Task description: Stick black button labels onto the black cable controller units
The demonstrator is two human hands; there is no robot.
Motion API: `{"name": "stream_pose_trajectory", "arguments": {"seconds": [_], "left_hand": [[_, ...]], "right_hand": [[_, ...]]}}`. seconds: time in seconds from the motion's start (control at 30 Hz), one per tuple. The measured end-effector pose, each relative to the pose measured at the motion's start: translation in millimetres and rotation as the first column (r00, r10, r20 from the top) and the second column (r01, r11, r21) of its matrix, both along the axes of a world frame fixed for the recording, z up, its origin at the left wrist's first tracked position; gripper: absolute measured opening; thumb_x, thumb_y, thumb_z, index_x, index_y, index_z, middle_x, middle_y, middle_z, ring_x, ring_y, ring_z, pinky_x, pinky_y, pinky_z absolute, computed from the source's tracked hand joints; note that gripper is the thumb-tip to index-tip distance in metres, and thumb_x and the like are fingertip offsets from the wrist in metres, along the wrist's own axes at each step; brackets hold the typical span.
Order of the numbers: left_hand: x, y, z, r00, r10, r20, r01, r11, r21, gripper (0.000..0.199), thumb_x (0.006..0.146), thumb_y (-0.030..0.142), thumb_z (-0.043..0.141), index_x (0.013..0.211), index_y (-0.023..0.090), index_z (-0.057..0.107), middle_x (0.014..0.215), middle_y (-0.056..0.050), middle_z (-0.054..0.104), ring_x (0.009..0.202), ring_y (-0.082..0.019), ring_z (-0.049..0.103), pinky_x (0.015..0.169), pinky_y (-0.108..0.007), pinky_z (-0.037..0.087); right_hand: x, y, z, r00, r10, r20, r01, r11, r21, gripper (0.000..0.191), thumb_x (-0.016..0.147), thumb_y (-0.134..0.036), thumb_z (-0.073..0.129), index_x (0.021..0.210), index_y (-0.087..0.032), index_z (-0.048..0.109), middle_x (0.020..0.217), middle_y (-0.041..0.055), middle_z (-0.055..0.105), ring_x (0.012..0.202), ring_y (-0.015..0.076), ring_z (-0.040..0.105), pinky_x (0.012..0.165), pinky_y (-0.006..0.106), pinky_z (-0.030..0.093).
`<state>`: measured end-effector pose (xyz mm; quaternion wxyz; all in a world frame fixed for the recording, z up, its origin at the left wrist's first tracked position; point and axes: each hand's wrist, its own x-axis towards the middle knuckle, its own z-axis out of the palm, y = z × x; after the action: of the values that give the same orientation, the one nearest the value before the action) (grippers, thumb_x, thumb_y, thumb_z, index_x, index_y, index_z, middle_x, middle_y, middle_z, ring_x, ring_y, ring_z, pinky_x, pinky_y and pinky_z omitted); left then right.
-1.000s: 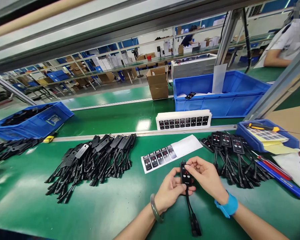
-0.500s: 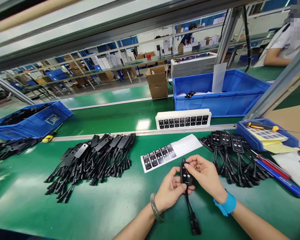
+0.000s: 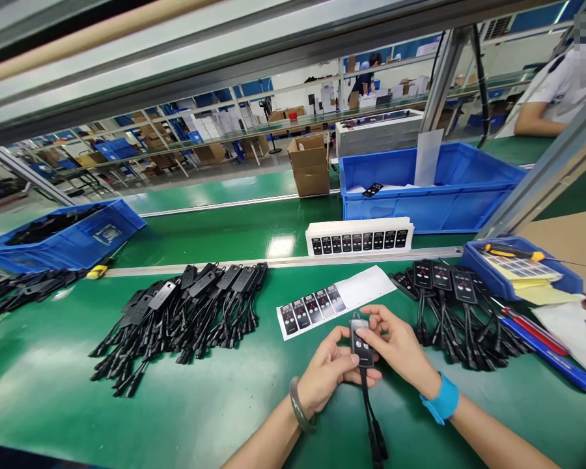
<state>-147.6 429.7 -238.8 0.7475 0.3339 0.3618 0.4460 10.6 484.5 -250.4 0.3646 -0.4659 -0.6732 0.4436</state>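
A small black controller box (image 3: 362,357) with a printed face label and two cable tails is held above the green bench. My left hand (image 3: 328,365) is closed around its left side and lower end, thumb on the front. My right hand (image 3: 398,345) grips the upper right, its thumb pressed on the label. The plugs of the cables hang toward me. Just beyond lies a white sheet of black labels (image 3: 312,309), partly bare of labels. On the right is a pile of labelled controllers (image 3: 442,277); on the left, a larger pile of controllers without face labels (image 3: 205,283).
A standing stack of label sheets (image 3: 359,228) is at the back. Blue bins (image 3: 420,212) stand behind it and at far left (image 3: 73,244). A small blue tray (image 3: 493,270) holds a screwdriver and papers. A blue-handled tool (image 3: 551,355) lies at right. Another person sits at upper right.
My right thumb has shifted down a little over the label's upper half, and the controller is slightly more upright. Both hands keep their hold; the view has tilted slightly.
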Motion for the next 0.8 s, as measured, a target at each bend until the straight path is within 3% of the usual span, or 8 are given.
{"name": "stream_pose_trajectory", "arguments": {"seconds": [0.1, 0.2, 0.3, 0.37, 0.5, 0.7, 0.8], "left_hand": [[-2, 2, 0.2, 0.999, 0.041, 0.028, -0.04, 0.999, -0.013, 0.026, 0.082, 0.035, 0.06, 0.096, 0.017, 0.047, 0.084, -0.007, 0.07, 0.07, -0.022, 0.071, 0.065, -0.033, 0.055], [-4, 4, 0.4, 0.996, 0.091, 0.004, -0.091, 0.996, -0.009, 0.025, 0.084, 0.039, 0.056, 0.093, 0.017, 0.047, 0.085, -0.007, 0.069, 0.071, -0.021, 0.07, 0.059, -0.027, 0.053], [-3, 5, 1.1, 0.993, 0.116, -0.025, -0.116, 0.993, -0.003, 0.03, 0.084, 0.041, 0.057, 0.1, 0.018, 0.047, 0.086, -0.007, 0.069, 0.074, -0.021, 0.07, 0.057, -0.025, 0.052], [-2, 5, 1.1, 0.989, 0.127, -0.072, -0.126, 0.992, 0.017, 0.038, 0.083, 0.044, 0.059, 0.108, 0.018, 0.045, 0.085, -0.007, 0.069, 0.071, -0.02, 0.069, 0.057, -0.025, 0.052], [3, 4, -3.0, 0.962, 0.146, -0.233, -0.129, 0.988, 0.085, 0.048, 0.081, 0.05, 0.059, 0.112, 0.018, 0.04, 0.075, -0.005, 0.068, 0.06, -0.019, 0.068, 0.053, -0.026, 0.052], [6, 5, -11.0, 0.952, 0.154, -0.265, -0.128, 0.985, 0.112, 0.044, 0.081, 0.053, 0.058, 0.099, 0.019, 0.037, 0.064, -0.001, 0.065, 0.051, -0.016, 0.065, 0.049, -0.024, 0.051], [5, 6, -9.7, 0.968, 0.196, -0.159, -0.187, 0.98, 0.069, 0.049, 0.08, 0.05, 0.061, 0.11, 0.019, 0.039, 0.078, -0.003, 0.068, 0.058, -0.016, 0.067, 0.054, -0.025, 0.051]], "right_hand": [[-4, -6, -4.7, 0.996, 0.085, 0.035, -0.086, 0.996, 0.018, 0.045, 0.078, -0.036, 0.064, 0.12, -0.022, 0.054, 0.088, 0.0029, 0.062, 0.07, 0.0177, 0.059, 0.06, 0.029, 0.052], [-7, -12, -6.8, 0.987, 0.156, 0.041, -0.158, 0.987, 0.039, 0.07, 0.068, -0.033, 0.073, 0.132, -0.023, 0.046, 0.113, 0.0075, 0.062, 0.089, 0.0236, 0.061, 0.075, 0.035, 0.053], [-9, -16, -4.1, 0.978, 0.207, 0.012, -0.207, 0.978, -0.008, 0.092, 0.063, -0.03, 0.077, 0.142, -0.022, 0.032, 0.116, 0.0079, 0.062, 0.091, 0.0245, 0.062, 0.077, 0.034, 0.053], [-8, -16, -1.0, 0.977, 0.212, -0.023, -0.212, 0.977, -0.03, 0.081, 0.074, -0.034, 0.068, 0.144, -0.02, 0.03, 0.106, 0.0066, 0.065, 0.087, 0.0228, 0.062, 0.075, 0.034, 0.053], [-8, -14, 1.1, 0.982, 0.174, -0.07, -0.175, 0.985, -0.003, 0.05, 0.091, -0.035, 0.041, 0.139, -0.02, 0.04, 0.092, 0.0045, 0.066, 0.082, 0.0196, 0.063, 0.073, 0.032, 0.052], [-10, -15, -2.6, 0.987, 0.131, 0.096, -0.142, 0.982, 0.123, 0.048, 0.09, -0.031, 0.04, 0.137, -0.019, 0.043, 0.082, 0.0033, 0.066, 0.069, 0.0182, 0.062, 0.064, 0.03, 0.053], [-11, -18, -1.7, 0.978, 0.109, 0.176, -0.152, 0.955, 0.255, 0.057, 0.088, -0.031, 0.047, 0.142, -0.02, 0.034, 0.104, 0.0083, 0.064, 0.089, 0.0223, 0.062, 0.076, 0.034, 0.054]]}}
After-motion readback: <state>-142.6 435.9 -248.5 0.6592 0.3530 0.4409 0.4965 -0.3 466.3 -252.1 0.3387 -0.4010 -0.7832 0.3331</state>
